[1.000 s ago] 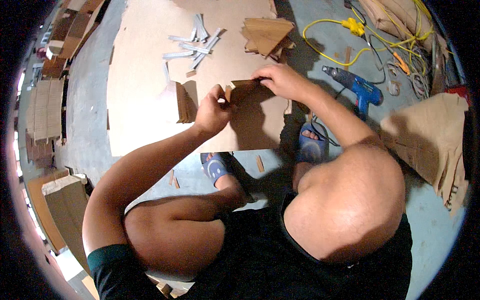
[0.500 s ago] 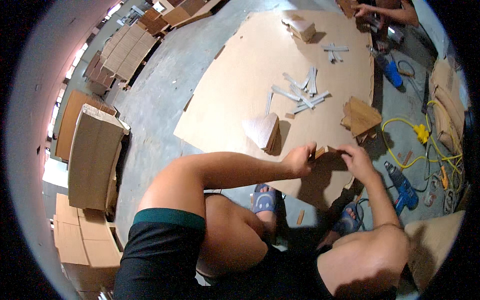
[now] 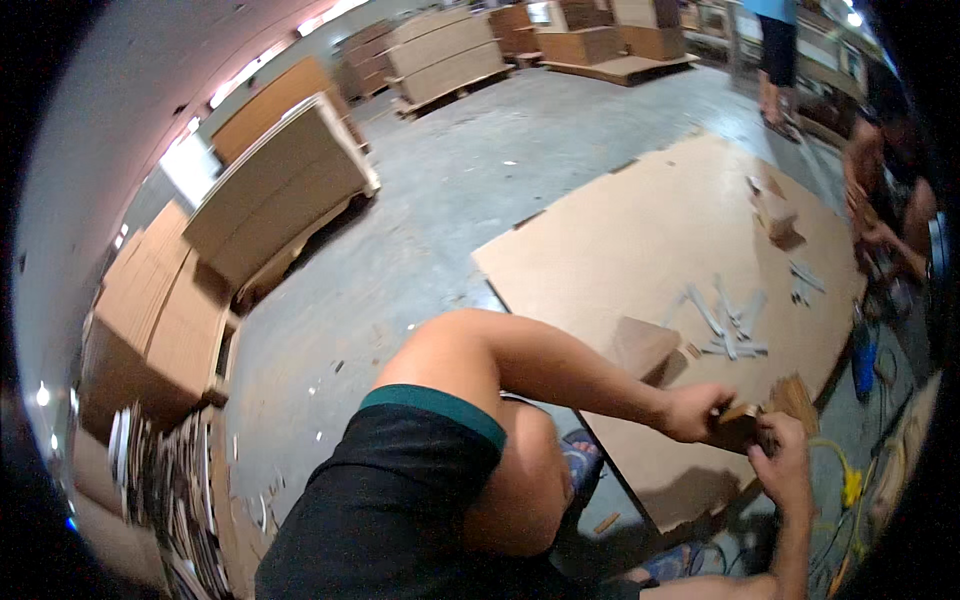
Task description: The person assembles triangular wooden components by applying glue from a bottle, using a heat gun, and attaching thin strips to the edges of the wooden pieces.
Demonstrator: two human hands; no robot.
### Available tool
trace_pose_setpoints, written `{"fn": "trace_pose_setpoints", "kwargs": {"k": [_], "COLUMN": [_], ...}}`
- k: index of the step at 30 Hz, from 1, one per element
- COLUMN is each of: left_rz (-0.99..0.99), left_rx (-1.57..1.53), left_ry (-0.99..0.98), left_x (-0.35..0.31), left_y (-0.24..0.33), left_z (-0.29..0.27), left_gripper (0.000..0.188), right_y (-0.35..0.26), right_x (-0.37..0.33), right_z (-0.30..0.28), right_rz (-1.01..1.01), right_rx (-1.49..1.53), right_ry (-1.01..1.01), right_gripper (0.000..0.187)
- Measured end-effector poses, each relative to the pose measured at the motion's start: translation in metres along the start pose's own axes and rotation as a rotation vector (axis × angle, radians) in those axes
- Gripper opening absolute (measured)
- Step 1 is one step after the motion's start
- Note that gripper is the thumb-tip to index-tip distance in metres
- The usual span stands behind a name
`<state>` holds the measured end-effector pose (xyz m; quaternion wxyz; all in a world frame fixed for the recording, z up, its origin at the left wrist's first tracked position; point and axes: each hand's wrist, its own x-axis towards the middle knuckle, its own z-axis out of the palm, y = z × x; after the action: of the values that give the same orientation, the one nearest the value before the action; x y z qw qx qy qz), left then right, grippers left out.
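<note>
My left hand (image 3: 690, 412) and my right hand (image 3: 783, 455) are both closed on a small brown wooden piece (image 3: 735, 432), one at each end, above the near right part of a large tan board (image 3: 600, 260). Fingers and blur hide its exact shape. Just beyond my right hand lies a stack of brown wooden pieces (image 3: 796, 400), partly covered by it. A paler stack of cut wooden pieces (image 3: 645, 345) rests on the board beyond my left forearm. Between the stacks, several grey strips (image 3: 728, 322) lie loosely crossed.
Another wooden stack (image 3: 773, 212) stands farther back, near a crouching co-worker (image 3: 885, 190). A blue power tool (image 3: 864, 365) and yellow cable (image 3: 850, 485) lie at the right. Pallets of stacked panels (image 3: 285, 195) line the left; a standing person (image 3: 777, 60) is at the back.
The view has swung left and up, so the board and stacks now sit farther right and lower. My hands have come closer together on the wooden piece.
</note>
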<state>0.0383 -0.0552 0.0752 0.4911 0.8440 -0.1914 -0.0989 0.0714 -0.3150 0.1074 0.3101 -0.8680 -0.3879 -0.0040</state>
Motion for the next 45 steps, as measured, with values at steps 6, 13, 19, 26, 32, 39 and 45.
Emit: {"fn": "trace_pose_setpoints", "kwargs": {"k": [6, 13, 19, 26, 32, 39, 45], "left_rz": [0.110, -0.011, -0.078, -0.187, -0.128, -0.201, -0.181], "left_rx": [-0.242, -0.663, -1.247, -1.277, -1.250, -1.155, -1.181], "left_ry": [0.120, 0.413, 0.540, 0.473, 0.412, 0.336, 0.336], "left_x": [-0.017, 0.006, 0.003, 0.000, -0.004, -0.005, -0.002], "left_y": [0.079, 0.091, 0.093, 0.100, 0.112, 0.108, 0.111], "left_z": [-0.065, -0.082, -0.057, -0.027, -0.013, -0.010, -0.002], "left_gripper": [0.037, 0.044, 0.044, 0.045, 0.038, 0.037, 0.036], "right_y": [-0.054, -0.092, -0.066, -0.086, -0.080, -0.086, -0.082], "right_x": [0.052, 0.109, 0.118, 0.078, 0.073, 0.069, 0.063], "right_z": [-0.052, -0.109, -0.087, -0.049, -0.057, -0.063, -0.063], "right_rz": [-0.154, -0.067, -0.048, 0.260, 0.226, 0.233, 0.228], "right_rx": [-0.007, -0.006, 0.975, 1.204, 1.014, 0.864, 0.783], "right_ry": [-0.111, 0.199, 0.639, 0.784, 0.817, 0.768, 0.734], "right_gripper": [0.045, 0.062, 0.054, 0.073, 0.078, 0.079, 0.080]}}
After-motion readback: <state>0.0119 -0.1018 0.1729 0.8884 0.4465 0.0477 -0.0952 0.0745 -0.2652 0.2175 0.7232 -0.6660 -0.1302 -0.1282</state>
